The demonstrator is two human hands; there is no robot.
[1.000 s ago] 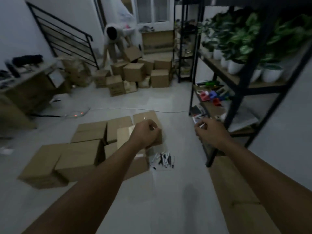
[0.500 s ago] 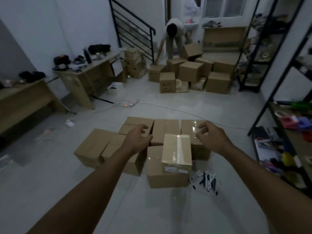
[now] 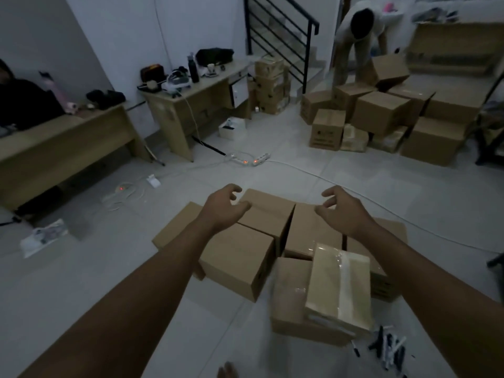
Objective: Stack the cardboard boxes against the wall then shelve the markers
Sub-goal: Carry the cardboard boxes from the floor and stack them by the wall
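Several brown cardboard boxes (image 3: pixel 237 257) lie clustered on the pale floor in front of me. A smaller taped box (image 3: pixel 341 285) rests tilted on top of one at the near right. Loose markers (image 3: pixel 390 347) are scattered on the floor at the lower right, beside that box. My left hand (image 3: pixel 225 205) hovers over the far left boxes, fingers curled and apart, holding nothing. My right hand (image 3: pixel 342 210) hovers over the far middle box, also open and empty. Neither hand visibly grips a box.
Two wooden desks (image 3: pixel 188 102) stand along the left wall. A power strip (image 3: pixel 251 159) and white cables cross the floor beyond the boxes. Another person (image 3: pixel 360 31) bends over a second box pile (image 3: pixel 381 115) at the back right. A stair railing (image 3: pixel 278 31) rises behind.
My view has swung left, away from the shelving and toward the desks. Both hands have moved from near the shelf to above the box cluster and spread apart, still empty.
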